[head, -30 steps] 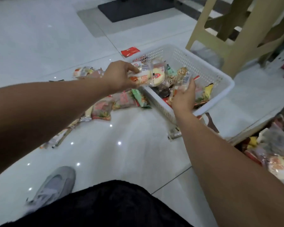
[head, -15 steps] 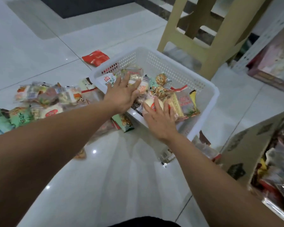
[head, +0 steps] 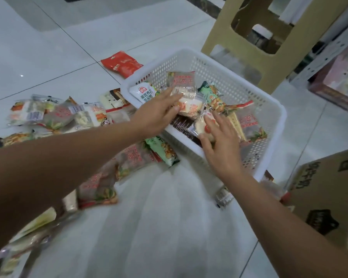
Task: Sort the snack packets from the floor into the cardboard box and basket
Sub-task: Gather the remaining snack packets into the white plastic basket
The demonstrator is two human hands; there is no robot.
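A white perforated basket (head: pixel 269 101) sits on the tiled floor with several snack packets inside. My left hand (head: pixel 159 113) reaches over its near-left rim, fingers stretched out and touching a clear-wrapped white cake packet (head: pixel 189 105). My right hand (head: pixel 221 143) lies flat with spread fingers on another clear-wrapped cake packet (head: pixel 201 127) at the near side of the basket. A brown cardboard box (head: pixel 325 197) with printed sides stands at the right edge, its inside mostly out of frame. More packets (head: pixel 54 115) lie scattered on the floor left of the basket.
A red packet (head: pixel 122 64) lies on the floor beyond the basket's left corner. A beige plastic stool (head: pixel 255 47) stands just behind the basket. Shelving with boxed goods (head: pixel 338 81) fills the far right. A small silvery packet (head: pixel 223 195) lies between basket and box.
Both hands carried packets over the basket a second ago, then lowered and opened; the packets now lie in the basket under flat fingers. The view has moved closer.
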